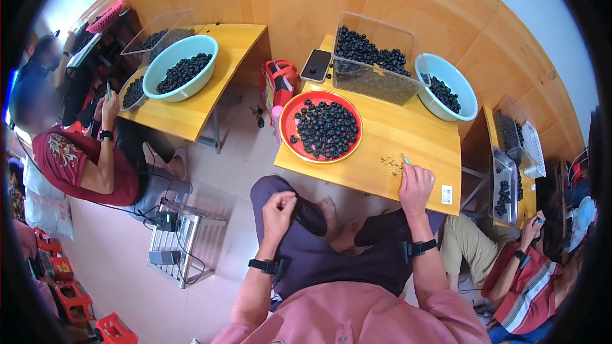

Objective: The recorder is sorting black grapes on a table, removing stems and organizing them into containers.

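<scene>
My right hand (415,186) rests on the front edge of the yellow wooden table (395,137) and grips a thin teal-tipped tool (406,160), its tip beside a small patch of dark crumbs (391,164). My left hand (278,209) hovers over my lap, fingers curled shut; whether it holds something small I cannot tell. A red round tray (287,121) full of small black round pieces sits to the left on the table. Both wrists wear black bands.
Behind the tray stand a clear plastic bin (376,57) and a pale blue bowl (449,83), both with black pieces, and a dark phone (316,65). A person sits at a second table (191,114) on the left. Another person sits at right. A metal stool (182,242) stands on the floor.
</scene>
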Tool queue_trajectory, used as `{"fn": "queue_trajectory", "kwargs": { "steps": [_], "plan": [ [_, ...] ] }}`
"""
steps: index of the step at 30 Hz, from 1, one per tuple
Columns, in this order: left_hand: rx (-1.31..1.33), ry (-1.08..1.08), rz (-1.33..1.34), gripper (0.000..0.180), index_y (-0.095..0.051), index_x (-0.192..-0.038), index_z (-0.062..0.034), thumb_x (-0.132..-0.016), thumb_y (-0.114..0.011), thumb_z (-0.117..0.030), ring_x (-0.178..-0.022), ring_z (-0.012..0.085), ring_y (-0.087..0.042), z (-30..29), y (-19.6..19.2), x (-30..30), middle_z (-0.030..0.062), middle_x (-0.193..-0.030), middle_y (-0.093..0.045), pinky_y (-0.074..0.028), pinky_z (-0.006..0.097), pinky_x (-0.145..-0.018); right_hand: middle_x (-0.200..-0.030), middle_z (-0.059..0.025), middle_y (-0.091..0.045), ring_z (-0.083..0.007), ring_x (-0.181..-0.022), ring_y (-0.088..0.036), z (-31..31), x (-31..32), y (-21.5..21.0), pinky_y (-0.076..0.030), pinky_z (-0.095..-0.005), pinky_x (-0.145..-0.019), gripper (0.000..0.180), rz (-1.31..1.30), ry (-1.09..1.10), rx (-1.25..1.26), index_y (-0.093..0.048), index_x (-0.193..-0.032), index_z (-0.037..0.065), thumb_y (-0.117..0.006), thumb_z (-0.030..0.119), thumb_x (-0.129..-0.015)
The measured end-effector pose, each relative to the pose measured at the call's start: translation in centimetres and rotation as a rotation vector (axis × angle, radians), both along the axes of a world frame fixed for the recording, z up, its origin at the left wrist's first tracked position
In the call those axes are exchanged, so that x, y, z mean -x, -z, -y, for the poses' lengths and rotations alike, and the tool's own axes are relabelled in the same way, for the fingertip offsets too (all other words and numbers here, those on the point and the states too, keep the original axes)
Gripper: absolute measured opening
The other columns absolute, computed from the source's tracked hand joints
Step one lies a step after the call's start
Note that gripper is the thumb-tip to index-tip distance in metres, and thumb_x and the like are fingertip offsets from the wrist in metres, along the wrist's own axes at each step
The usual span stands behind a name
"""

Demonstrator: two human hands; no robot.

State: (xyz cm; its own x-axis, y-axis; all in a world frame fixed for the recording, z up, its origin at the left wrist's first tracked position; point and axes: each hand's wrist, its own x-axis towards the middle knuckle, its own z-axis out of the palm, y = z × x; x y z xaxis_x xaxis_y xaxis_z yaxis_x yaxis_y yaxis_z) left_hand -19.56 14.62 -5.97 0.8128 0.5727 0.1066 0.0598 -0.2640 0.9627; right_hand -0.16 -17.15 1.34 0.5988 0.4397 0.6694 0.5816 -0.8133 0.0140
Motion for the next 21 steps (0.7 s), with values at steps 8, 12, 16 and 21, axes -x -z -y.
{"fn": "queue_trajectory", "kwargs": {
  "steps": [8,12,16,21],
  "plan": [
    [-0.112,-0.22,0.117,0.029,-0.066,-0.12,0.0028,-0.098,-0.07,-0.015,-0.077,0.0148,-0.063,-3.6,-7.6,-9.4,0.0096,-0.094,-0.066,-0.053,0.031,-0.072,-0.082,-0.0105,-0.065,-0.0304,-0.079,-0.063,1.3,1.3,-2.1,-0.046,-0.0436,-0.077,0.019,-0.112,-0.019,-0.179,-0.071,-0.109,0.006,-0.068,0.006,-0.091],
    [-0.643,-0.258,0.018,0.045,-0.062,-0.13,0.0024,-0.092,-0.074,-0.019,-0.096,0.0376,-0.068,-7.6,-6.5,-14.2,0.0239,-0.117,-0.065,-0.054,0.044,-0.09,-0.08,-0.0107,-0.066,-0.0326,-0.073,-0.063,1.1,2.1,-2.2,-0.047,-0.0452,-0.067,0.015,-0.155,-0.077,-0.295,-0.071,-0.105,0.006,-0.07,0.009,-0.09],
    [-0.372,-0.12,-0.087,0.046,-0.063,-0.13,0.0023,-0.087,-0.071,-0.01,-0.112,0.0368,-0.07,-11.3,-4.5,-15.3,0.0253,-0.119,-0.072,-0.054,0.042,-0.096,-0.085,-0.0116,-0.07,-0.034,-0.078,-0.067,0.5,3.3,-1.8,-0.051,-0.0463,-0.071,0.017,-0.294,-0.141,-0.373,-0.072,-0.104,0.007,-0.072,0.01,-0.087],
    [-0.121,0.002,-0.134,0.045,-0.064,-0.125,0.0082,-0.08,-0.063,0.011,-0.103,0.0225,-0.073,-7.6,-8.2,-16.0,0.016,-0.113,-0.075,-0.057,0.033,-0.092,-0.092,-0.0141,-0.072,-0.0353,-0.083,-0.069,1.0,3.5,-1.2,-0.055,-0.0449,-0.076,0.017,-0.451,-0.115,-0.48,-0.071,-0.104,0.006,-0.071,0.011,-0.087]
  ]
}}
